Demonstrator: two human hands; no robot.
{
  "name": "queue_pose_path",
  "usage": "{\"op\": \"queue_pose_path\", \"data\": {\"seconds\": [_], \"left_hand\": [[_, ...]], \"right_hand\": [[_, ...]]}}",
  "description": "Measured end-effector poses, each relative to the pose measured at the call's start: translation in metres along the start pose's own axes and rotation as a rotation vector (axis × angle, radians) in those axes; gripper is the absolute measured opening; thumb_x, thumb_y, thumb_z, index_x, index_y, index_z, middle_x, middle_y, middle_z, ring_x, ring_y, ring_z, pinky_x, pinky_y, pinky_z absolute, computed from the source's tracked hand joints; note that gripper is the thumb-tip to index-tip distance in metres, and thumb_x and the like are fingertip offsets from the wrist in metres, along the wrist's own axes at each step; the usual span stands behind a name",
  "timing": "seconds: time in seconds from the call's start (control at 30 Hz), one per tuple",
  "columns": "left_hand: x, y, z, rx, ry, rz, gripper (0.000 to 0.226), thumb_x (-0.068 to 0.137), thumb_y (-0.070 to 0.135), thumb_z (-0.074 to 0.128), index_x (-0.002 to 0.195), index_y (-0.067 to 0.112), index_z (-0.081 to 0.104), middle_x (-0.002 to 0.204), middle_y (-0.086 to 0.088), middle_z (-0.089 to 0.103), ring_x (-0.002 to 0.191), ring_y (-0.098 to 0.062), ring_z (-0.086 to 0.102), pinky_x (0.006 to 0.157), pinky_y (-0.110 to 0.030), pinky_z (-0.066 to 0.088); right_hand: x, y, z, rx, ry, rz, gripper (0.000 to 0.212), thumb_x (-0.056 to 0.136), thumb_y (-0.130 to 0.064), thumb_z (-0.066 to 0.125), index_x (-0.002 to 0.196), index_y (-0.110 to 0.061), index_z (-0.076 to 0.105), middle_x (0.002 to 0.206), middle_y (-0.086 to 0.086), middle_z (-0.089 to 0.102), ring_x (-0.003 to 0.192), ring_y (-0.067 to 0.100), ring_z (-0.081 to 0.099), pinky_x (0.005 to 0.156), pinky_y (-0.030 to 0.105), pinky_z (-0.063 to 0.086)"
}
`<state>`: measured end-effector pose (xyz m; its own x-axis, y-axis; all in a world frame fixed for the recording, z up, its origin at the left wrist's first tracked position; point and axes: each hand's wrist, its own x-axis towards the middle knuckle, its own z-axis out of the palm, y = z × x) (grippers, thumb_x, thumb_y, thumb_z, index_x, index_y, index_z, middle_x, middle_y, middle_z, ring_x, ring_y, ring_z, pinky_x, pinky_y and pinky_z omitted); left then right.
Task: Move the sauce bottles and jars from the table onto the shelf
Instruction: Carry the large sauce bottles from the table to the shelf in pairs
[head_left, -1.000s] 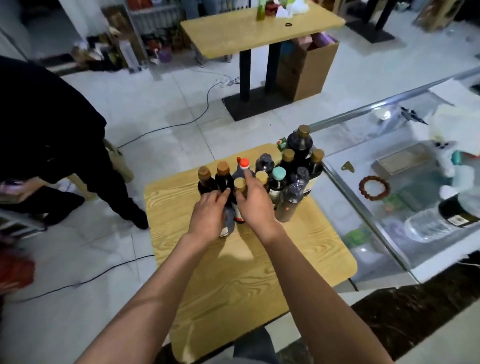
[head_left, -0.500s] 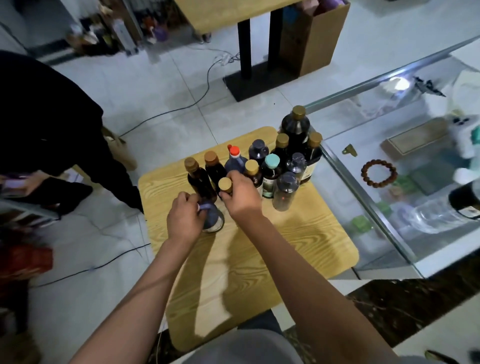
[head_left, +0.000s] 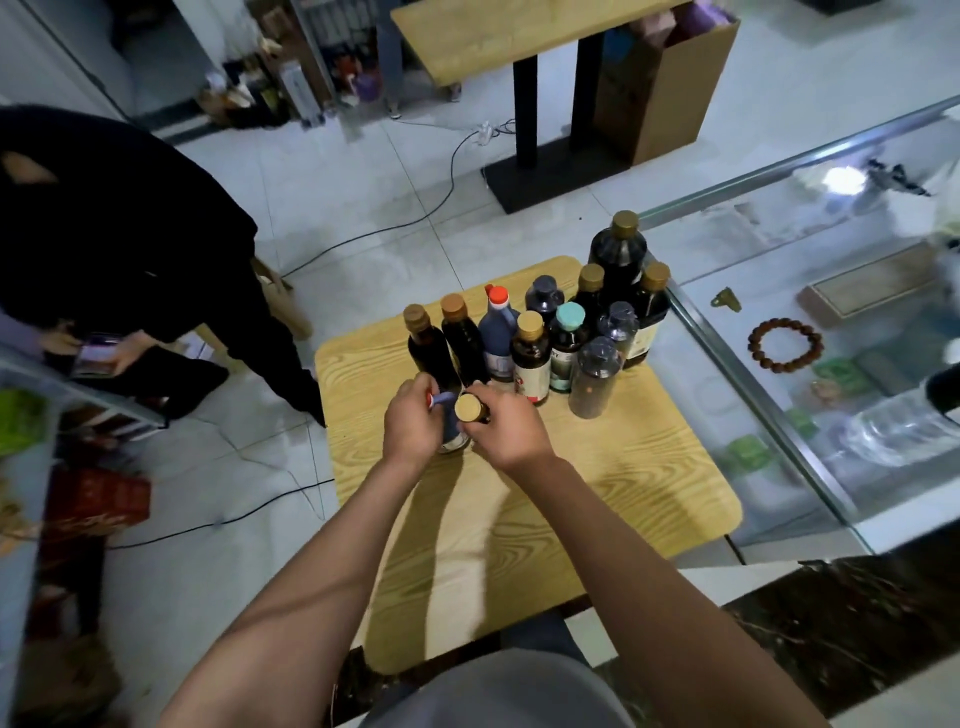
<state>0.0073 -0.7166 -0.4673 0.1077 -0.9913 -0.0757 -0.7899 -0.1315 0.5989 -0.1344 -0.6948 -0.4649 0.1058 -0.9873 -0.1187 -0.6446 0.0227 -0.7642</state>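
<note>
Both hands closed, one bottle each, at the near edge of the cluster on the wooden table (head_left: 519, 519). Left hand (head_left: 415, 423) is wrapped round a small dark bottle (head_left: 451, 422) with a red-and-white top; its pale bottom edge shows just below the fingers. Right hand (head_left: 511, 423) grips a gold-capped bottle (head_left: 467, 407) around the neck and shoulder, only the cap clear of the fingers. The two bottles sit side by side, touching or nearly so. Whether either has left the tabletop I cannot tell.

Handling, as a judgement: these look like glass or hard plastic filled with dark liquid, so rigid, fairly heavy for their size, and breakable if knocked together. Smooth walls and glossy labels could slip; a grip round the body below the shoulder seems safer than the cap alone (caps may be loose).

Remaining stock stands upright in a tight group behind the hands: two brown-capped dark bottles (head_left: 426, 343), a red-capped bottle (head_left: 497, 332) with a label, a teal-capped bottle (head_left: 569, 343), a clear-lidded jar (head_left: 597, 376) of dark contents, and a tall gold-capped bottle (head_left: 618, 254) at the back. They crowd each other, so lifting straight up looks wise.

No shelf identifiable with certainty; a glass case (head_left: 779, 415) lies just right of the table.
</note>
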Motion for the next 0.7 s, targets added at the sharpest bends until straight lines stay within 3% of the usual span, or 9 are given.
{"op": "queue_pose_path", "data": {"seconds": [0.07,0.13,0.23,0.43,0.5,0.63,0.7], "left_hand": [[-0.007,0.001,-0.004,0.043,-0.052,0.086,0.011,0.084,0.008,0.059,0.084,0.015,0.051,0.086,-0.005,0.057,0.076,-0.024,0.050,0.060,-0.031,0.029],[-0.015,0.000,-0.007,0.075,-0.071,0.148,0.010,0.085,0.008,0.059,0.084,0.016,0.053,0.087,-0.006,0.057,0.079,-0.024,0.051,0.061,-0.031,0.028],[-0.035,-0.004,-0.007,0.101,-0.104,0.196,0.007,0.088,0.011,0.062,0.093,0.016,0.065,0.094,-0.004,0.058,0.086,-0.023,0.054,0.067,-0.029,0.034],[-0.081,0.007,-0.020,0.060,-0.150,0.361,0.010,0.088,0.013,0.064,0.094,0.017,0.070,0.090,0.003,0.056,0.088,-0.018,0.053,0.072,-0.030,0.038],[-0.100,0.017,-0.029,0.056,-0.157,0.448,0.009,0.087,0.015,0.065,0.093,0.019,0.070,0.091,0.003,0.058,0.089,-0.018,0.054,0.072,-0.032,0.040],[-0.142,0.041,-0.046,0.044,-0.136,0.592,0.004,0.086,0.024,0.067,0.090,0.025,0.066,0.090,0.008,0.057,0.088,-0.020,0.056,0.068,-0.032,0.041],[-0.164,0.052,-0.049,0.011,-0.144,0.668,0.006,0.084,0.023,0.068,0.088,0.026,0.064,0.090,0.008,0.059,0.087,-0.021,0.057,0.067,-0.033,0.042]], "right_hand": [[-0.012,0.003,-0.004,0.051,0.071,0.013,0.026,0.080,-0.024,0.075,0.105,-0.020,0.068,0.099,0.001,0.071,0.091,0.020,0.062,0.073,0.032,0.048],[-0.020,0.007,-0.009,0.120,0.130,0.054,0.021,0.078,-0.025,0.078,0.097,-0.021,0.069,0.090,-0.003,0.071,0.083,0.016,0.062,0.068,0.031,0.047],[-0.035,0.011,-0.015,0.194,0.185,0.119,0.024,0.077,-0.027,0.080,0.098,-0.018,0.072,0.087,-0.003,0.072,0.082,0.015,0.065,0.067,0.029,0.050],[-0.091,0.007,-0.028,0.282,0.304,0.185,0.031,0.079,-0.024,0.081,0.108,-0.014,0.074,0.089,-0.007,0.071,0.083,0.008,0.065,0.066,0.010,0.043],[-0.122,0.000,-0.035,0.300,0.362,0.193,0.029,0.078,-0.023,0.081,0.106,-0.015,0.074,0.087,-0.008,0.071,0.080,0.006,0.065,0.069,0.016,0.046],[-0.200,-0.016,-0.050,0.340,0.508,0.229,0.014,0.082,-0.020,0.078,0.088,-0.014,0.068,0.069,-0.008,0.061,0.060,-0.002,0.051,0.060,0.019,0.039],[-0.240,-0.023,-0.058,0.357,0.592,0.250,0.015,0.084,-0.019,0.076,0.091,-0.012,0.065,0.070,-0.006,0.059,0.063,0.002,0.051,0.064,0.024,0.040]]}}
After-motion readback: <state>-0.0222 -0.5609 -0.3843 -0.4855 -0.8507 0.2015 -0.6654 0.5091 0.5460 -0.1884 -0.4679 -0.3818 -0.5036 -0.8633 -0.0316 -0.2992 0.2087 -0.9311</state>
